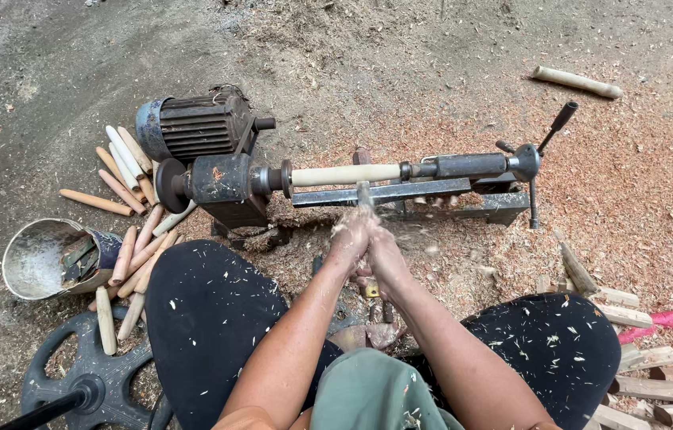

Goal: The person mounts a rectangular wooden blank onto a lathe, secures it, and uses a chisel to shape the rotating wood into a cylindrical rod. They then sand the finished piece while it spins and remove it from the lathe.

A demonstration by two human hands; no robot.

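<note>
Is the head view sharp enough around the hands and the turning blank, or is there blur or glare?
Head view: soft, even daylight, no glare or hard shadows. Motion blur smears the chisel tip and flying chips above the left hand and right hand; the pale wood blank looks smooth. Wide-lens bending shows at the edges.

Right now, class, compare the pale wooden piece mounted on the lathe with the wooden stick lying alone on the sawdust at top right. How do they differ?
The mounted piece is held level between the lathe's two ends, off the ground; the lone stick lies loose on the sawdust, slightly slanted. The mounted piece looks smooth and creamy; the lone stick looks duller and rougher. Both hands work a tool against the mounted piece; nothing touches the lone stick. Both are long, round and pale.
</note>
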